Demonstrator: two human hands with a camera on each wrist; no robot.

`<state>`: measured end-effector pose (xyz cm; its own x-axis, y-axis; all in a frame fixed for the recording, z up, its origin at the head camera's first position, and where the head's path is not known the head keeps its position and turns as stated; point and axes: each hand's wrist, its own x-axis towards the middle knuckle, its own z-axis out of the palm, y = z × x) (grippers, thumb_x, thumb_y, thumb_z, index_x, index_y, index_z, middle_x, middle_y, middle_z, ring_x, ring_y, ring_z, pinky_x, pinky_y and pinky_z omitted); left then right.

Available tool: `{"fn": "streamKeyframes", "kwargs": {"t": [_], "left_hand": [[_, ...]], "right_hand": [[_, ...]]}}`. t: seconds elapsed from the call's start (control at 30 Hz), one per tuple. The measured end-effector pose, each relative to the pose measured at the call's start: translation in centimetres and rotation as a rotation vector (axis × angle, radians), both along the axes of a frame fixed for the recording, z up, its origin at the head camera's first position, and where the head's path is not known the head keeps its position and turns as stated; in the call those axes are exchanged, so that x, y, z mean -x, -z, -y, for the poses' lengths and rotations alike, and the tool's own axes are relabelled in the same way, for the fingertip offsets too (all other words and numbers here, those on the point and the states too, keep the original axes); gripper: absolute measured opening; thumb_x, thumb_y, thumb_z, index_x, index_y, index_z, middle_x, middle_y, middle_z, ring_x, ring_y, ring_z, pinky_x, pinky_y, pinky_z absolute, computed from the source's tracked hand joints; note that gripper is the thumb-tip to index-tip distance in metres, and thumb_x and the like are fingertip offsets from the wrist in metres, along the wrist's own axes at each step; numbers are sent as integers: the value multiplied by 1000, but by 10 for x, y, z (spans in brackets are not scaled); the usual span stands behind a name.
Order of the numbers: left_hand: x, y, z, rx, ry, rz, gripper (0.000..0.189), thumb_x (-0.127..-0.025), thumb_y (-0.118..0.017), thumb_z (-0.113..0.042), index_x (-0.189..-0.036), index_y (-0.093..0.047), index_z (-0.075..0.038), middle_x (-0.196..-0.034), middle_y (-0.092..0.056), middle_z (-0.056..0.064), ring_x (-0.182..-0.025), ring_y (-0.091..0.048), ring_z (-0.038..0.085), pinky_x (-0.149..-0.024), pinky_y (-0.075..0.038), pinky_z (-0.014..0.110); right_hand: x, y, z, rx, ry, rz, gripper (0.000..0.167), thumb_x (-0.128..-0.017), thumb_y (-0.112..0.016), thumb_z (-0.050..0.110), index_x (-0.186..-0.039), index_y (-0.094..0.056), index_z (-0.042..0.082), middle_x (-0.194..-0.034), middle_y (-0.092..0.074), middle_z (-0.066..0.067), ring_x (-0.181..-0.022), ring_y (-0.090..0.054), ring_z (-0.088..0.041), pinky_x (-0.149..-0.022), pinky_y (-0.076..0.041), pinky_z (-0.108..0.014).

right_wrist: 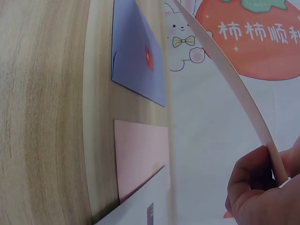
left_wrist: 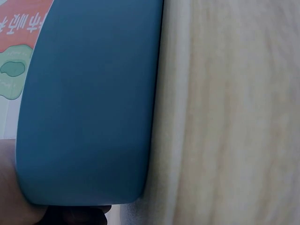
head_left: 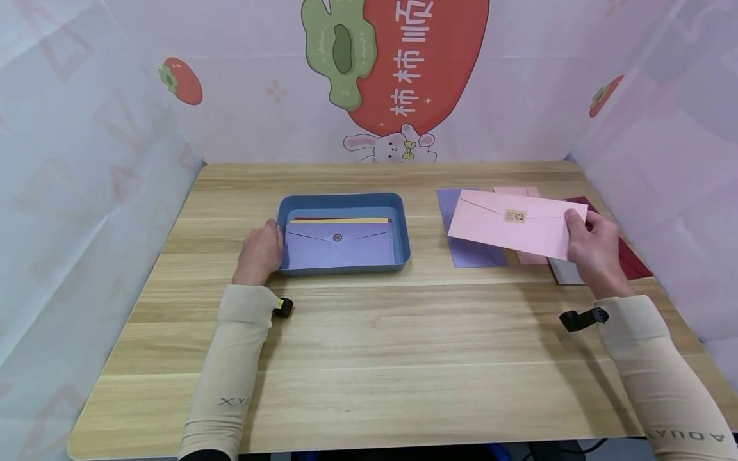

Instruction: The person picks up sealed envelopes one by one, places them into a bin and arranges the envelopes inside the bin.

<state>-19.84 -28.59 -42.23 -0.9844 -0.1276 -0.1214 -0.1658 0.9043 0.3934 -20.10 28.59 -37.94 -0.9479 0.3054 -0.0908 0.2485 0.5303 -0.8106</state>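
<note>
In the head view, my right hand (head_left: 599,250) pinches a pink envelope (head_left: 490,224) by its right end, thumb on the near face. The envelope has a small gold sticker on its flap and is raised over other envelopes; in the right wrist view it bends slightly, seen edge-on. My left hand (head_left: 261,253) grips the left end of a blue tray (head_left: 346,269), whose outer wall fills much of the left wrist view. Inside the tray lies a purple envelope (head_left: 328,255) with a round seal, and yellow and dark red edges show behind it.
Under the raised envelope, the table bears a purple envelope (head_left: 475,255), another pink envelope (head_left: 532,258), a whitish envelope (head_left: 566,272) and a dark red envelope (head_left: 631,261), partly overlapping. A printed backdrop (head_left: 248,128) rises behind the wooden table (head_left: 403,365).
</note>
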Motion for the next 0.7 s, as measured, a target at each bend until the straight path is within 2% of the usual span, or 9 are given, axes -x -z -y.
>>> {"fn": "streamKeyframes", "kwargs": {"t": [0.27,0.7], "left_hand": [[0,1,0,6,4,-7,39,-116,-27,-24,-125,-50,7,-106,-62,32,-95,-64,46,-82,-54,57],[1,1,0,0,1,10,39,-116,-27,-24,-126,-49,7,-103,-61,29,-91,-62,42,-78,-54,51]], "right_hand": [[0,-1,3,10,-31,23,77,-109,-34,58,-165,-30,6,-116,-55,-1,-85,-60,0,-71,-57,-12],[2,-3,9,43,-57,39,80,-108,-35,60,-166,-28,6,-121,-56,-3,-86,-63,-2,-74,-58,-15]]}}
